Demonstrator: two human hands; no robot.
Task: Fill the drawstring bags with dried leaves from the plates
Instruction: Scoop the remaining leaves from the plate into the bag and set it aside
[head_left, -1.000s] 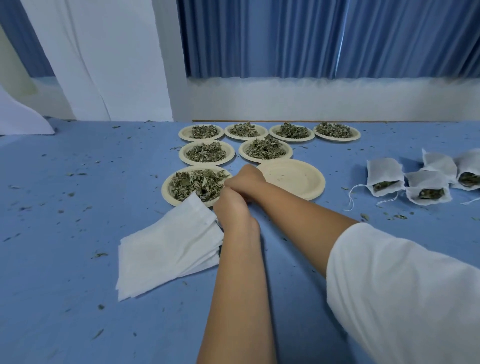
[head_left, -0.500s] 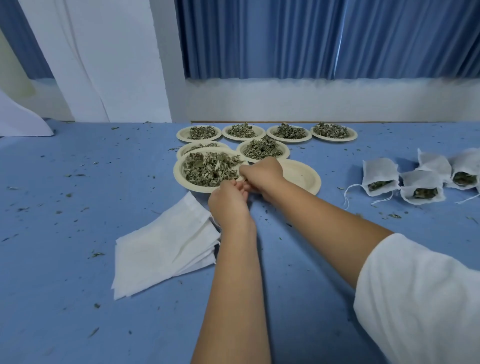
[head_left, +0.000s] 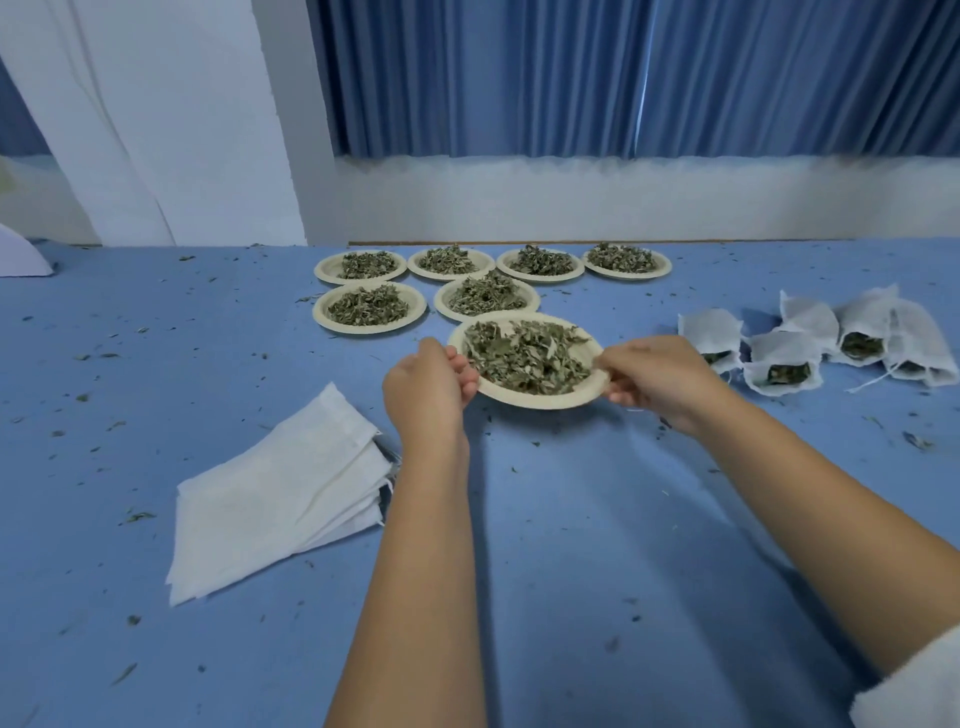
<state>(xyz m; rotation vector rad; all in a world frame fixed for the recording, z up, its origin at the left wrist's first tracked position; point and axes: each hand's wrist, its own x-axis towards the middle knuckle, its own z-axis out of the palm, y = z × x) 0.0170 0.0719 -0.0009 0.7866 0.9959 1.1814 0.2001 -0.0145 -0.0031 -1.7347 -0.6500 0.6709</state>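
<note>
A beige paper plate (head_left: 540, 401) heaped with dried green leaves (head_left: 527, 354) sits in front of me on the blue table. My left hand (head_left: 426, 387) grips its left rim and my right hand (head_left: 660, 379) grips its right rim. Whether an empty plate lies under it I cannot tell. A stack of flat empty white drawstring bags (head_left: 275, 493) lies at the near left. Several filled white bags (head_left: 784, 364) with leaves showing at their mouths lie at the right.
Several more plates of dried leaves stand behind, two in a middle row (head_left: 369, 307) and several in a back row (head_left: 540, 262). Leaf crumbs are scattered over the blue tablecloth (head_left: 597, 519). A white wall and blue curtain (head_left: 623, 78) close the far side.
The leaf plate has moved from the left, near the bag stack, to the right, where the empty plate stood. My hands have spread apart to its two rims.
</note>
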